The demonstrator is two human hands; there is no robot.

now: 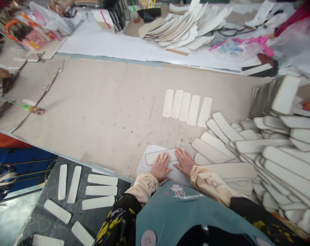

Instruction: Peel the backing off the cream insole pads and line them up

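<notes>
At the near edge of the table, an off-white oblong piece with rounded ends and a dark edge [151, 158] lies on a white sheet or pad [142, 167]. My left hand [160, 166] rests flat on the middle of this piece, fingers stretched out. Flat on its right end is my right hand [185, 161], its fingers also extended. Neither hand grips anything. The part of the piece beneath my fingers is hidden. Farther up the table, several smaller white strips [193, 109] stand in a slanted row.
A large heap of oblong pieces [272, 164] spreads on the right, beside a standing stack [285, 94]. White strips [101, 190] lie on a dark surface at lower left. A glue-tipped brush [36, 110] and another person's hand [0, 77] are at far left.
</notes>
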